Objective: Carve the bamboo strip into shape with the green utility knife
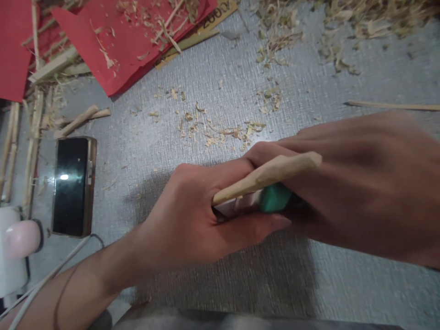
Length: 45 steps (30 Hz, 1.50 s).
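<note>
Ok so your left hand (185, 215) is closed around one end of a pale wooden stick (268, 178), which slants up to the right over the table (144, 137). Your right hand (364, 183) looks curled round a green-handled tool (275, 199) just below the stick, fingers mostly hidden tho. Shavings (235, 133) lie beyond your knuckles, phone (71, 183) off to the left.
</note>
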Motion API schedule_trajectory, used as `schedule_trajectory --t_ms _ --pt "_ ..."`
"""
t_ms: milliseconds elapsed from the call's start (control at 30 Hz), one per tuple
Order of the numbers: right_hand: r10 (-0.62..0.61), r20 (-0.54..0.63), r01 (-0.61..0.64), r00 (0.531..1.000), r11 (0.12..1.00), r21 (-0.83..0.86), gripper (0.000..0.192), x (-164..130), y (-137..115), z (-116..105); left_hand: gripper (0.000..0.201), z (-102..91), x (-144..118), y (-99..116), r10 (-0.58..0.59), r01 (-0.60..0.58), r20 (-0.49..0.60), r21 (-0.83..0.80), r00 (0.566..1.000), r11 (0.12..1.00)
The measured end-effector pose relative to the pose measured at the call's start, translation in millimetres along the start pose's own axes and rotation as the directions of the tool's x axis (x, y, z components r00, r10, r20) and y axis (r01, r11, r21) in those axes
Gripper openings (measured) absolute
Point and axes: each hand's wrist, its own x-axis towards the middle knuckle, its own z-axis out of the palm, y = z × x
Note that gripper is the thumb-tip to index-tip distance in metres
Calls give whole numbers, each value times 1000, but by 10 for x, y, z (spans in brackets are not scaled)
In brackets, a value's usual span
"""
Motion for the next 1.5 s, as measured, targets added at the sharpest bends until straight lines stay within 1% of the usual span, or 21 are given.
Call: schedule_trajectory --t_ms 67,133,233,300,433,600,800,900,1000,1167,1333,1500 --pt "-9 28 8 1000 1000 8 40 -3 -1 4 32 -12 -14 11 -24 23 18 53 1000 998" --pt "-8 24 8 1000 1000 3 34 -27 -4 18 31 -21 -28 20 -42 39 34 90 999 995" --pt "4 -43 -4 999 1000 -5 25 -77 -9 43 31 -25 -35 28 -38 34 39 88 999 995" --pt "5 -59 -6 998 1000 -18 25 -91 -11 44 32 -23 -31 30 -44 41 38 77 998 996" --pt "-1 -17 1 1000 1000 -13 26 -54 -9 9 30 -19 -26 36 -69 67 41 37 997 997" --pt "-18 1 18 1000 1000 11 29 -28 -3 -27 24 -19 -23 29 -119 120 37 -19 992 993" --pt "-17 -4 17 1000 1000 -20 28 -38 -21 -21 26 -21 -3 22 -177 181 80 -53 981 982" --pt "-11 5 11 1000 1000 -18 26 -38 -24 -7 28 -22 -6 29 -158 161 76 -35 985 986" --pt "-1 8 1 1000 1000 -16 23 -46 -20 9 30 -20 -13 29 -102 103 51 -11 993 995" --pt "-7 -18 7 1000 1000 -19 25 -52 -17 6 31 -7 -17 4 -26 26 12 52 1000 998" --pt "-68 -4 68 998 997 -24 35 -29 -6 -27 31 6 -17 -6 -1 1 1 17 1000 1000" --pt "-57 8 58 998 998 -38 42 -12 -10 -19 32 4 -10 -5 -21 21 -13 3 1000 1000"
